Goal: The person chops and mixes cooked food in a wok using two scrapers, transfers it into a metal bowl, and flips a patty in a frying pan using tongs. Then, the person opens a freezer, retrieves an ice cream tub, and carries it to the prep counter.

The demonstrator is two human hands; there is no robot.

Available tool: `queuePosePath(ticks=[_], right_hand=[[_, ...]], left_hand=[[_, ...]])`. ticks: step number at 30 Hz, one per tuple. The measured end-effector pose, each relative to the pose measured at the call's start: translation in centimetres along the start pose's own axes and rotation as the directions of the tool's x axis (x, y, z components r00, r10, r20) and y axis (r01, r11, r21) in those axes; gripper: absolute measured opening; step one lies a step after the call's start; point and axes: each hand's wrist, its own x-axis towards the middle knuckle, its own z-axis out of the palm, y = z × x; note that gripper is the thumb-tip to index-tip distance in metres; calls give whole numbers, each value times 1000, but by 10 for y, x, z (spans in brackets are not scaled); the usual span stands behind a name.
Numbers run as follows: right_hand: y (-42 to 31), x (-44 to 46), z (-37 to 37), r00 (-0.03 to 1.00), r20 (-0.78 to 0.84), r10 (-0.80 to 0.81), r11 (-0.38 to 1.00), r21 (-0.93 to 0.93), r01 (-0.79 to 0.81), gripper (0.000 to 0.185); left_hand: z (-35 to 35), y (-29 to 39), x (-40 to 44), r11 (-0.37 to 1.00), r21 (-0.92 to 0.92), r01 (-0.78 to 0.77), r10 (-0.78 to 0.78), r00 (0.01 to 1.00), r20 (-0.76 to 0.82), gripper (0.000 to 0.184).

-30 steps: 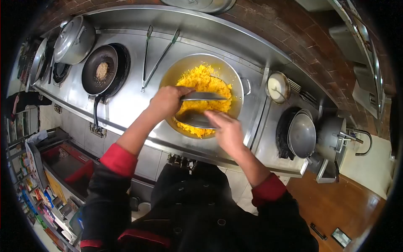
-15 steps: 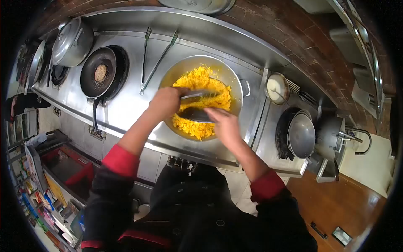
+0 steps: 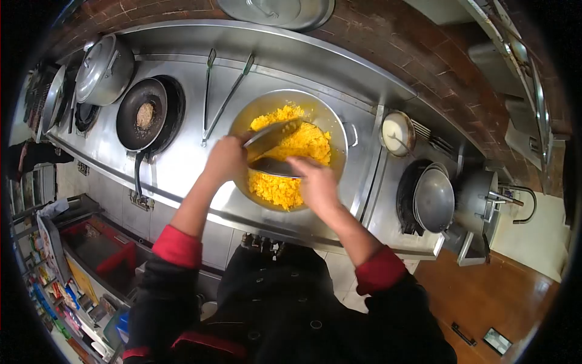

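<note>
Right hand point(image 3: 319, 185), fingers pointing up-left, grips a dark dish point(image 3: 276, 167).

Food point(image 3: 280, 189) bright yellow | cuffs point(image 3: 177, 246) red, sleeves point(image 3: 165, 285) black | left-side frying pan point(image 3: 130, 124) black | desk point(image 3: 176, 176) silvery | far wall point(image 3: 388, 45) reddish-brown brick pattern!

No text, label, brand, number or sign is readable; the small packages point(image 3: 66, 297) on the shelves at the left edge carry colored print too small to make out.
</note>
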Motion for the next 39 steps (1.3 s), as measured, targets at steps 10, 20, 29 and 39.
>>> queuePosePath(ticks=[10,20,29,39], right_hand=[[25,57,-82,957,-155,244,899,-335,-284,37],[9,54,-60,970,-85,226,970,106,-217,34],[15,23,-23,997,-32,-77,985,-158,71,44],[-27,1,-44,988,-31,-150,983,-110,146,41]], left_hand=[[-21,-12,-3,966,35,254,-243,949,-202,48],[-12,8,11,912,-357,202,-206,978,27,47],[3,-9,20,981,-59,-184,183,983,-20,54],[-44,35,-5,983,162,-92,89,996,28,44]])
